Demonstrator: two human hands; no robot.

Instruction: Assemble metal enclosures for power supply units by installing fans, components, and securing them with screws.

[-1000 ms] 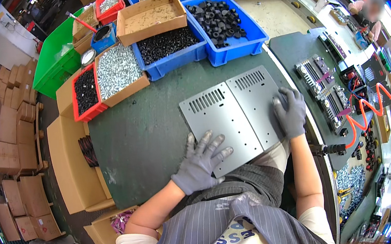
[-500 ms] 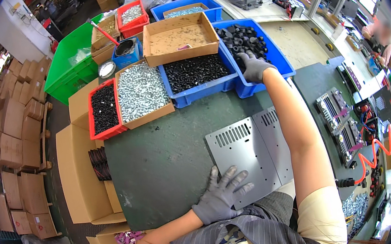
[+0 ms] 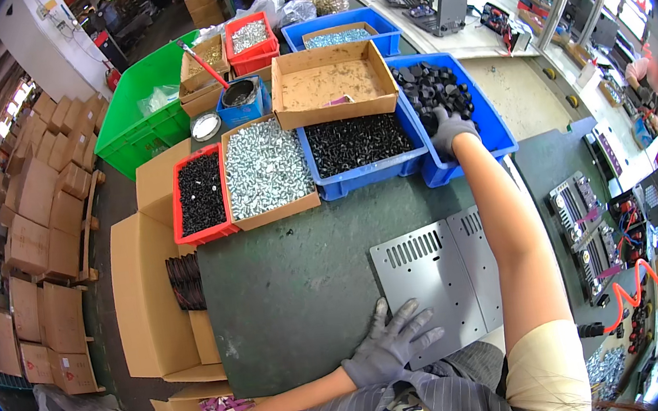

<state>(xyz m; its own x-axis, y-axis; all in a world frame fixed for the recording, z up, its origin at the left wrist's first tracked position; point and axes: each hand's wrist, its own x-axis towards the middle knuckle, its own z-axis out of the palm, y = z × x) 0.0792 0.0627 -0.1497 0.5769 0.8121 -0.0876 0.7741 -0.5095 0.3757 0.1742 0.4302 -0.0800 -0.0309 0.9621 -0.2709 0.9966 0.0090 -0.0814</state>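
Note:
My right hand (image 3: 453, 133), in a grey glove, is down in a blue bin (image 3: 503, 133) of black round plastic or rubber caps (image 3: 433, 90). Its fingers look curled among the caps, and what they hold is hidden. My left hand (image 3: 389, 345), gloved too, lies with fingers spread across the near-left edge of a grey metal panel (image 3: 426, 275) that has slots and small holes. A second slotted panel (image 3: 477, 258) lies against its right side, partly covered by my right forearm.
Bins of black screws (image 3: 358, 141) and silver screws (image 3: 268, 168) line the table's far side, with an empty cardboard tray (image 3: 331, 83) on top. An open carton (image 3: 141, 300) stands left of the green tabletop (image 3: 290, 291). An orange coiled hose (image 3: 638, 284) hangs at right; a co-worker (image 3: 651, 79) sits beyond.
My right hand has drawn slightly nearer within the blue bin, and its fingers have gone from spread to curled. The whole view has shifted; my left hand keeps its place on the panel.

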